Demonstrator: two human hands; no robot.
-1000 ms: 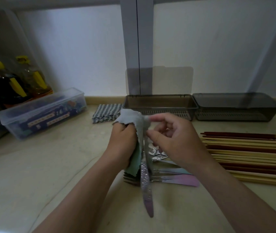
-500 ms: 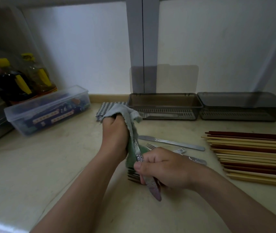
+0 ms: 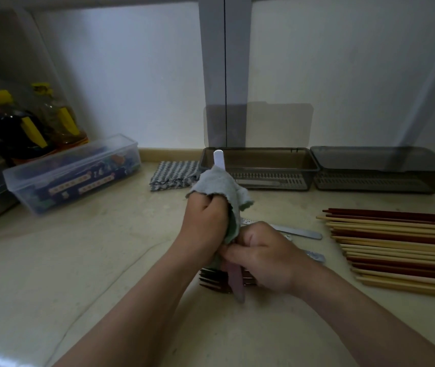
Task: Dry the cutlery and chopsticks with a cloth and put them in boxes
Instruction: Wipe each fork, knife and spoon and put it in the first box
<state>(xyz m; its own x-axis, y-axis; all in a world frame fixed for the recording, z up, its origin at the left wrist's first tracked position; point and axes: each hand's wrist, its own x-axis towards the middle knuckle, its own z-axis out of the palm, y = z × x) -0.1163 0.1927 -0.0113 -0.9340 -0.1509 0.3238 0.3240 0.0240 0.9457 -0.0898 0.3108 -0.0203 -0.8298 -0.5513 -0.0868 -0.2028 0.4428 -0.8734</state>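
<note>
My left hand (image 3: 205, 223) grips a pale green cloth (image 3: 223, 185) wrapped around a table knife. The knife's blade tip (image 3: 218, 158) sticks out above the cloth. Its pinkish handle (image 3: 236, 280) points down toward me, pinched by my right hand (image 3: 264, 256). Under the hands lie several forks (image 3: 211, 280) and other pieces of cutlery (image 3: 301, 233) on the counter. A stack of red and pale wooden chopsticks (image 3: 401, 250) lies at the right. Two dark translucent boxes stand at the back: one with its lid raised (image 3: 261, 169), one closed (image 3: 380, 168).
A clear plastic container (image 3: 73, 173) sits at the left with oil bottles (image 3: 39, 123) behind it. A folded checked cloth (image 3: 175, 174) lies by the open box. A vertical post (image 3: 224, 70) rises behind the boxes. Beige counter (image 3: 78, 260) stretches left.
The knife has slid up through the cloth, so its blade tip now shows above my left hand. My right hand has moved up the handle close to the left.
</note>
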